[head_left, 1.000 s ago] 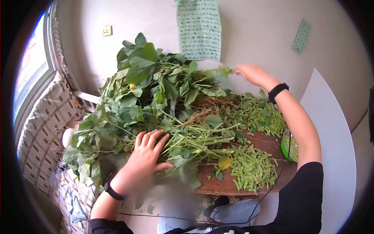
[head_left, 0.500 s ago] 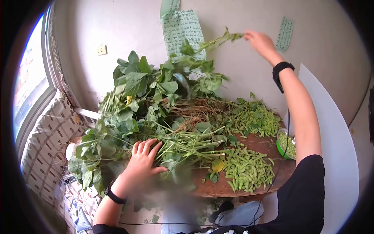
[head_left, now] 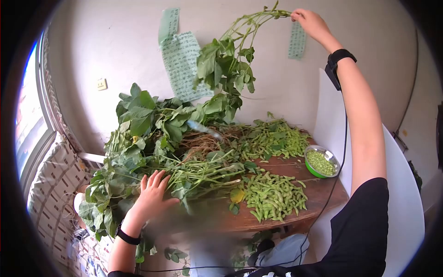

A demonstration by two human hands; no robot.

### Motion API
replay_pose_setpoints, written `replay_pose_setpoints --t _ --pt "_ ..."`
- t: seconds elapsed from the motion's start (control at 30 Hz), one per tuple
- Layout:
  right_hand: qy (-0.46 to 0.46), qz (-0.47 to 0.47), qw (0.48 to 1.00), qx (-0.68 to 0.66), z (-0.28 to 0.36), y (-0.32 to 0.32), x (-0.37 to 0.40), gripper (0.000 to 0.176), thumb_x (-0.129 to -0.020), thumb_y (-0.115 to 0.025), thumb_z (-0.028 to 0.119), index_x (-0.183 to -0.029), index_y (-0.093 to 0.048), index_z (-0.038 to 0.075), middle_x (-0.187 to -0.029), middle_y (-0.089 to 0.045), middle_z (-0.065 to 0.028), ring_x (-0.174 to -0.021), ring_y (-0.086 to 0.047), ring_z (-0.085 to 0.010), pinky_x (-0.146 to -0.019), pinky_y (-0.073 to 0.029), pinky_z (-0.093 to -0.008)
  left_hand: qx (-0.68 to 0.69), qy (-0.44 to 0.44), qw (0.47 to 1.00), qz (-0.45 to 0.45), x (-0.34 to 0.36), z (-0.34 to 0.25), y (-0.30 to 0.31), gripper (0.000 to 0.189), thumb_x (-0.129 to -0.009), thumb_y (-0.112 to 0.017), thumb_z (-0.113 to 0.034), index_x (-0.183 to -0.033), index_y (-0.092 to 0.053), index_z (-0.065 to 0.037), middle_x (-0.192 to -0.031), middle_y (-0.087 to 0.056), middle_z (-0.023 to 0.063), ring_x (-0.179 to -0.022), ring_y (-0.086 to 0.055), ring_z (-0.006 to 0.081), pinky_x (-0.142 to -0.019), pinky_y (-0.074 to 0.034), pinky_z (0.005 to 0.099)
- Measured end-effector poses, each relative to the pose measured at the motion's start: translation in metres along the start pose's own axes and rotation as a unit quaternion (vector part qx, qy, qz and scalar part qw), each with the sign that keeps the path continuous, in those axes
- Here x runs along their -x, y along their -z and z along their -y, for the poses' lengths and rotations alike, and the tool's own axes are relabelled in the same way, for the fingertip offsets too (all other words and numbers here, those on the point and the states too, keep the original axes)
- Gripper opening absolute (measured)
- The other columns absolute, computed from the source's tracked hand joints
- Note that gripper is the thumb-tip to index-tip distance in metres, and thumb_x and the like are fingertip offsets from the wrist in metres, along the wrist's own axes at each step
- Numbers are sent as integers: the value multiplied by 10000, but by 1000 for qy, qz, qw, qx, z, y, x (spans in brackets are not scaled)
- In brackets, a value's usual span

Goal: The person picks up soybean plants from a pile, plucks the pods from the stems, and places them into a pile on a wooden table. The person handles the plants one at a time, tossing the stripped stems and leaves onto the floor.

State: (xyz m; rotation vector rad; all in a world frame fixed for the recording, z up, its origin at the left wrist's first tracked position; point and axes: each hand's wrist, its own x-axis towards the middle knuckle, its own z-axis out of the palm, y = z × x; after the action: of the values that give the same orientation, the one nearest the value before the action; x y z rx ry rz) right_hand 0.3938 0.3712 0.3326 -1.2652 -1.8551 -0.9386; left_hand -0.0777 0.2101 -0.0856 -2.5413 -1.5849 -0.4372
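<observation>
High at the upper right, my right hand pinches the stem ends of a leafy green bean plant, whose leaves hang down over the pile. My left hand has its fingers spread at the near edge of the heap, beside a bundle of cut green stems. Brown roots lie in the middle of the heap, and large leaves cover its left side. Loose green pods are piled at the table's front right, with a second pod pile behind.
A green-rimmed bowl of shelled beans stands on the right of the wooden table. A curved white panel rises at the right. Green written sheets hang on the wall. A dark cable crosses at the right.
My right hand has risen with the plant, lifting its leaves above the heap. The view has shifted, so the bowl shows fully. My left hand is a little further left and lower.
</observation>
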Motion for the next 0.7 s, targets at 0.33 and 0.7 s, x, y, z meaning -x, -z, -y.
replay_pose_setpoints --t 0.33,0.7 --pt "72 37 994 -78 -4 221 55 264 -941 -565 262 -899 -687 31 -835 -677 -24 -799 -597 -119 -725 -462 -267 200 -152 872 -419 -33 -132 169 436 -888 -542 26 -1318 -493 -22 -1339 -513 160 -1277 -472 302 -1076 -363 410" --pt "-35 264 962 -58 153 341 256 247 -931 -582 224 -954 -653 -12 -798 -629 -45 -734 -547 -123 -692 -439 -270 379 -293 787 -389 -57 -336 197 368 -903 -655 -214 -1178 -583 20 -1005 -661 218 -891 -648 343 -781 -510 364"
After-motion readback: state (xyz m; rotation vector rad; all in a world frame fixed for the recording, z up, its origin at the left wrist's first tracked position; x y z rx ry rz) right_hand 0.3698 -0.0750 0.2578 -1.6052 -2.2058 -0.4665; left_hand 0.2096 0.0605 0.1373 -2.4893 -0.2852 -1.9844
